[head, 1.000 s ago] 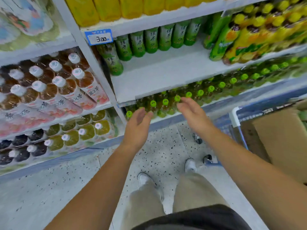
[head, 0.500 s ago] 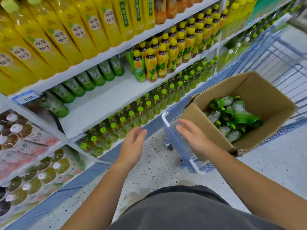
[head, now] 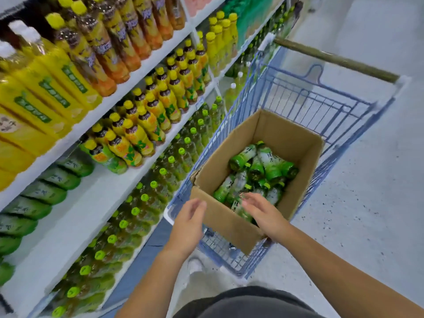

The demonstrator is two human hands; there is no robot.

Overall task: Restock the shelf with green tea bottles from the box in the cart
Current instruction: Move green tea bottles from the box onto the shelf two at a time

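Pale speckled flooring (head: 367,203) ran alongside long white store shelving (head: 75,216). One of its boards lay largely bare in front of a back row of green-wrapped bottles (head: 43,191). A blue wire cart (head: 298,97) stood close to the shelving and carried an open brown cardboard box (head: 286,134) at its near end. Inside the box lay the green-labelled plastic tea bottles (head: 263,166), none of them yet on the shelf.

The left hand (head: 187,222) hovered over the box's near corner, fingers relaxed and holding nothing. The right hand (head: 263,212) reached into the box with fingers spread above the nearest bottles. It gripped nothing, and whether it touched one I could not tell.

The heap looked like the main risk: the bottles were smooth and round and lay loosely on one another, so pulling one out could set its neighbours rolling, or let it slip from a hasty grip. Leaning on the box or rim might also nudge the wheeled cart away.

The bottles lay on their sides, long axes roughly level but crossed in several directions and caps pointing different ways. Each would probably need turning upright before shelving.
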